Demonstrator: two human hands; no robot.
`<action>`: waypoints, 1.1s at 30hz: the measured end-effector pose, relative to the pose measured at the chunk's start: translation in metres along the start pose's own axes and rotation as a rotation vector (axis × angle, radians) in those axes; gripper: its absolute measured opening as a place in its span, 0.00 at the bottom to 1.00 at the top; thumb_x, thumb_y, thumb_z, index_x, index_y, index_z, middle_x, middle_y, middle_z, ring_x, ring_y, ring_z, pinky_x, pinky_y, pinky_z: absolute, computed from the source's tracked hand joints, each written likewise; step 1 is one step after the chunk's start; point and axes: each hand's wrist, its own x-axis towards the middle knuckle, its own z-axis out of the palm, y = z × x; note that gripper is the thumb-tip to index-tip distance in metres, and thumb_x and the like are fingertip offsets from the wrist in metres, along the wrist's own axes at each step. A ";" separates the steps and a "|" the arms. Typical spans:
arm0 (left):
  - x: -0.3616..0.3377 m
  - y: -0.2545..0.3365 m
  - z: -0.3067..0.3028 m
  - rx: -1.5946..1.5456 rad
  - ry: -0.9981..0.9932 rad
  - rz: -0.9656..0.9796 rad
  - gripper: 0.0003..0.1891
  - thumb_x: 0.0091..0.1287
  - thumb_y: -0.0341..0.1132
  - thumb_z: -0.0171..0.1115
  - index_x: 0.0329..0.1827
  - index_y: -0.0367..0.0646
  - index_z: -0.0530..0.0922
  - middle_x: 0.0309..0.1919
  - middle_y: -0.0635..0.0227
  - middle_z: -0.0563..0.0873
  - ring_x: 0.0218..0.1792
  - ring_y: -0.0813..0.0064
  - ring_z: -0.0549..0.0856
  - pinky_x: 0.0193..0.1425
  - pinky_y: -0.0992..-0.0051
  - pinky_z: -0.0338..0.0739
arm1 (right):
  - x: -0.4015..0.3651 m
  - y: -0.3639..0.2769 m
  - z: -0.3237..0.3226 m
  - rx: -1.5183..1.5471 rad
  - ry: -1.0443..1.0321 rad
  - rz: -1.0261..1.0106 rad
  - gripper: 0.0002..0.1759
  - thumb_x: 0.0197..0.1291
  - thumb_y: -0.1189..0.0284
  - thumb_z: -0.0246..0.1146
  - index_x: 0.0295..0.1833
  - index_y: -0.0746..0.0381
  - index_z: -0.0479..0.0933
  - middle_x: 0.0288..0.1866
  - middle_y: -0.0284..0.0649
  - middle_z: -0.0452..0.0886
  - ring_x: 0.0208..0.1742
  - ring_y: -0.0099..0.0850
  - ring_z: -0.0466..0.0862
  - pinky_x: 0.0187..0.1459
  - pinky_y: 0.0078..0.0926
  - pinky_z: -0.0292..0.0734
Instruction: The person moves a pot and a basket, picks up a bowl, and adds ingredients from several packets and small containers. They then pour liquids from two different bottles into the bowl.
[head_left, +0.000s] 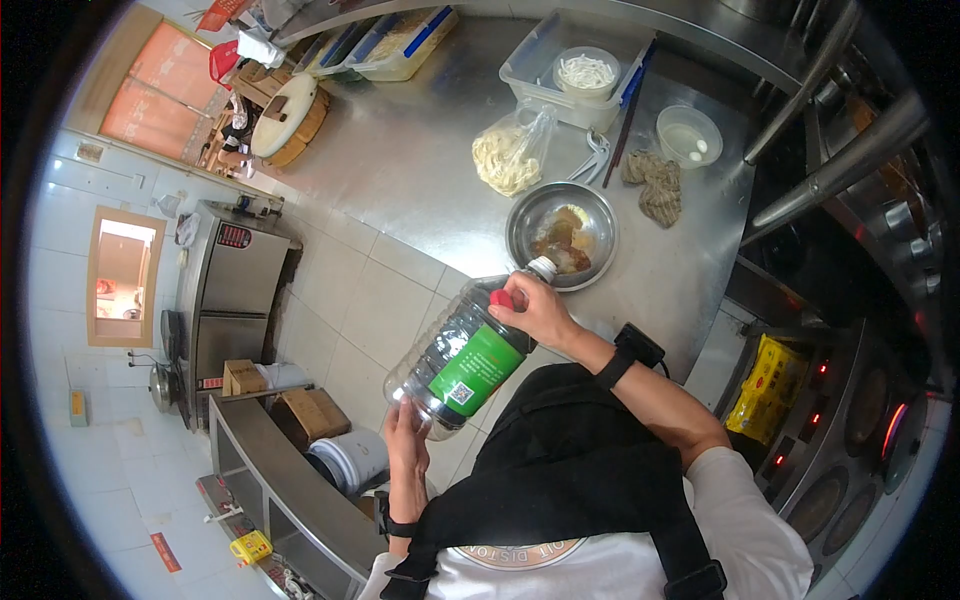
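Note:
A large clear plastic bottle point(430, 355) with a green label and dark contents is tilted, its white mouth at the rim of a steel bowl point(517, 248). My right hand point(540, 312) is closed around the bottle near its neck, with a red cap point(501, 299) by the fingers. Below, my left hand point(405, 440) supports the base of the bottle. Brown and yellowish seasonings point(565, 240) lie in the bowl; whether liquid is flowing cannot be made out. Just behind the bowl are a bag of pale food point(510, 160) and metal tongs point(594, 152).
The steel counter point(400, 180) also carries a crumpled cloth point(655, 188), a clear tub with white items point(690, 137), and a plastic bin point(520, 75) holding a white container. A round wooden tub point(290, 120) stands at the far left. Stove burners point(820, 500) are at the right.

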 end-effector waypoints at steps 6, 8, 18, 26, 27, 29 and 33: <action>-0.003 0.002 0.001 -0.001 0.018 0.012 0.21 0.64 0.46 0.51 0.51 0.37 0.68 0.43 0.65 0.77 0.44 0.72 0.76 0.49 0.66 0.67 | 0.000 0.001 0.001 0.007 0.007 0.005 0.20 0.45 0.58 0.65 0.28 0.63 0.67 0.23 0.38 0.69 0.24 0.29 0.71 0.27 0.27 0.66; -0.004 0.003 0.001 -0.001 0.029 0.014 0.21 0.64 0.46 0.51 0.51 0.37 0.68 0.44 0.65 0.77 0.44 0.72 0.76 0.49 0.65 0.67 | 0.000 -0.003 0.000 0.017 0.009 0.003 0.20 0.44 0.58 0.65 0.28 0.63 0.67 0.23 0.38 0.69 0.24 0.29 0.71 0.27 0.27 0.66; -0.010 0.006 0.005 -0.067 -0.024 0.007 0.31 0.61 0.54 0.52 0.56 0.36 0.63 0.51 0.54 0.71 0.54 0.61 0.69 0.57 0.61 0.60 | 0.001 -0.010 -0.001 -0.020 0.024 -0.044 0.20 0.44 0.58 0.66 0.27 0.62 0.67 0.23 0.37 0.68 0.24 0.30 0.70 0.27 0.28 0.65; -0.006 -0.002 -0.001 -0.083 -0.042 -0.016 0.37 0.60 0.57 0.51 0.62 0.36 0.57 0.56 0.49 0.68 0.57 0.58 0.67 0.60 0.59 0.56 | -0.003 -0.014 0.003 -0.062 0.046 -0.142 0.18 0.44 0.60 0.66 0.28 0.62 0.68 0.24 0.35 0.68 0.25 0.27 0.70 0.28 0.25 0.66; -0.004 -0.004 -0.003 -0.078 -0.061 -0.033 0.39 0.60 0.58 0.49 0.65 0.38 0.51 0.57 0.50 0.66 0.59 0.59 0.65 0.62 0.59 0.53 | -0.004 -0.016 0.004 -0.049 0.046 -0.141 0.17 0.44 0.62 0.66 0.28 0.62 0.69 0.24 0.34 0.68 0.25 0.26 0.70 0.27 0.23 0.65; -0.002 -0.008 -0.005 -0.072 -0.081 -0.051 0.42 0.60 0.60 0.47 0.67 0.39 0.46 0.59 0.51 0.65 0.61 0.59 0.63 0.64 0.60 0.50 | -0.006 -0.023 0.005 -0.062 0.041 -0.144 0.18 0.43 0.60 0.66 0.28 0.61 0.69 0.24 0.35 0.68 0.26 0.27 0.71 0.28 0.25 0.66; 0.003 -0.017 -0.008 -0.110 -0.040 -0.088 0.41 0.59 0.62 0.46 0.66 0.39 0.50 0.59 0.52 0.65 0.61 0.59 0.63 0.63 0.59 0.50 | -0.010 -0.043 0.003 -0.074 -0.004 -0.184 0.18 0.43 0.59 0.66 0.28 0.61 0.68 0.26 0.36 0.69 0.27 0.29 0.72 0.30 0.27 0.68</action>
